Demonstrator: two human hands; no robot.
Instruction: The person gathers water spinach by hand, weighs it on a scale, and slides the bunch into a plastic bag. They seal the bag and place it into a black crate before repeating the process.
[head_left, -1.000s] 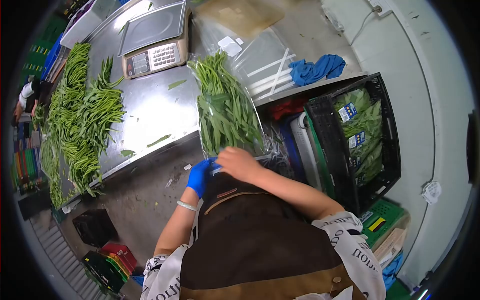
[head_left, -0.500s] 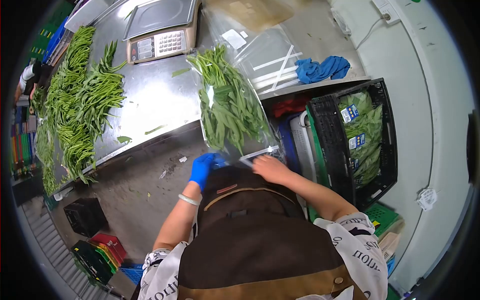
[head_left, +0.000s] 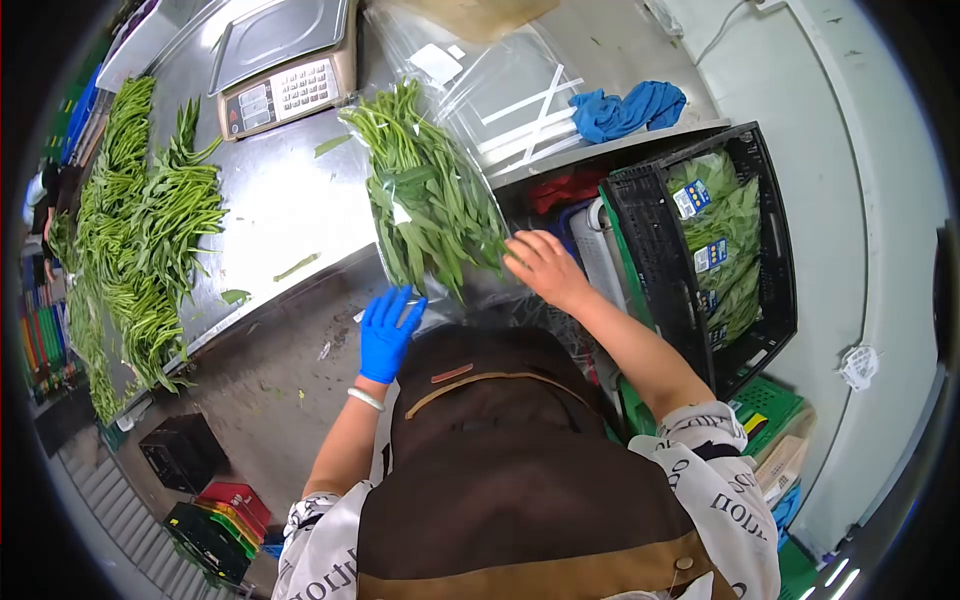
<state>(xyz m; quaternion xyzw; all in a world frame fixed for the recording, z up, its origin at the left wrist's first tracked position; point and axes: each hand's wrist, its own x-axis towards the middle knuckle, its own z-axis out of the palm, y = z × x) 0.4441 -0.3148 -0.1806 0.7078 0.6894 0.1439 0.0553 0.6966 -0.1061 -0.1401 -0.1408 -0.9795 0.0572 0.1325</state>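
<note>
A clear plastic bag of leafy green stems lies at the table's front edge, its lower end hanging toward my apron. My left hand, in a blue glove, is at the bag's lower left corner with its fingers spread. My bare right hand touches the bag's lower right edge, fingers apart. More clear bags with white strips lie behind it to the right. Loose green stems are heaped on the left of the metal table.
A weighing scale stands at the back. A blue cloth lies at the back right. The black crate on the right holds labelled bags of greens. Lower left are a black box and stacked crates.
Both hands have moved from the bag's lower end to its sides, and their fingers have spread. The white strip at the bag's end no longer shows between them. The view has shifted slightly.
</note>
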